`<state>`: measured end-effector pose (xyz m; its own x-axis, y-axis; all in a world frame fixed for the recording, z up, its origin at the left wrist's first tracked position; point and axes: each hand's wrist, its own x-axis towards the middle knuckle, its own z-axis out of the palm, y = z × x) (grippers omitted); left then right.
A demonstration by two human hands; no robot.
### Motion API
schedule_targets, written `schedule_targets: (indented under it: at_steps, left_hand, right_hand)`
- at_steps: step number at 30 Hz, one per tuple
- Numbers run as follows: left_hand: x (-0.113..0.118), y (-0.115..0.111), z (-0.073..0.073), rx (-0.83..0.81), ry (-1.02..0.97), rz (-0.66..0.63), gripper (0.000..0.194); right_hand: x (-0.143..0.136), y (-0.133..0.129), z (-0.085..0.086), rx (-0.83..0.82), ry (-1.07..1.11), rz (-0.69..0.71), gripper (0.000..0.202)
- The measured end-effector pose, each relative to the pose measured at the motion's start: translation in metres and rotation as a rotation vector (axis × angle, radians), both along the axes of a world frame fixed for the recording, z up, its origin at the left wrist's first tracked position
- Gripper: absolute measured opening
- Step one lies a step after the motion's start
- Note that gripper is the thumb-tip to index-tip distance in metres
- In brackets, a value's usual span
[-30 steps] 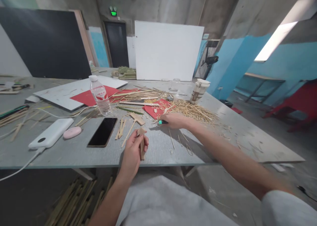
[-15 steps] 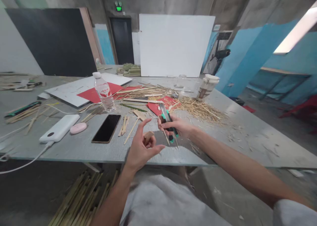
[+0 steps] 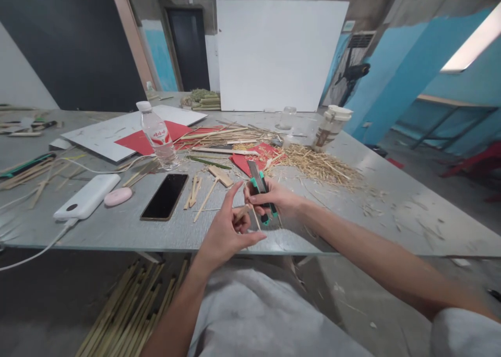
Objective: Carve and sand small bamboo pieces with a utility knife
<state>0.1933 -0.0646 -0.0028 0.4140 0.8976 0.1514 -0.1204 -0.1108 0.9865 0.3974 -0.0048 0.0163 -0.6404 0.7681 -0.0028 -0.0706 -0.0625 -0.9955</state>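
Note:
My right hand (image 3: pixel 278 196) is closed around a green-and-black utility knife (image 3: pixel 269 209), its blade pointing away from me. A thin bamboo stick (image 3: pixel 257 220) is pinched in the same hand, slanting down toward me. Just left of it is my left hand (image 3: pixel 219 236), thumb and forefinger spread wide around the stick's span; whether they touch it I cannot tell. The curled other fingers of that hand hold a small wooden piece (image 3: pixel 240 214), mostly hidden. On the table beyond lie a flat wooden block (image 3: pixel 221 176) and a thin stick (image 3: pixel 205 200).
A phone (image 3: pixel 164 197), white power bank (image 3: pixel 86 196), pink case (image 3: pixel 118 196) and water bottle (image 3: pixel 157 138) stand left. Shavings (image 3: pixel 323 166), red paper (image 3: pixel 245 164) and a lidded cup (image 3: pixel 332 128) lie beyond my right hand. Bamboo poles (image 3: pixel 129 310) are below the table.
My hands have come closer together, bringing the thin stick between my left thumb and forefinger. The head view has tilted down slightly.

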Motion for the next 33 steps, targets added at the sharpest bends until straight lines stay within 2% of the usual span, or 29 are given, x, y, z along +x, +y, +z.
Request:
schedule_targets:
  at_steps: [6, 21, 27, 33]
  left_hand:
    - [0.001, 0.000, 0.000, 0.002, -0.002, -0.009, 0.106]
    - [0.001, 0.006, -0.006, -0.059, 0.029, -0.056, 0.107]
    - [0.003, 0.005, -0.004, -0.035, 0.076, 0.002, 0.100]
    - [0.002, 0.007, -0.006, 0.040, 0.120, 0.110, 0.079]
  right_hand:
    - [0.000, 0.000, -0.002, -0.003, -0.020, 0.008, 0.035]
    - [0.001, 0.006, -0.011, -0.073, -0.004, -0.014, 0.045]
    - [0.003, 0.007, -0.014, -0.064, 0.012, -0.012, 0.043]
    - [0.003, 0.007, -0.015, -0.059, 0.027, 0.012, 0.045]
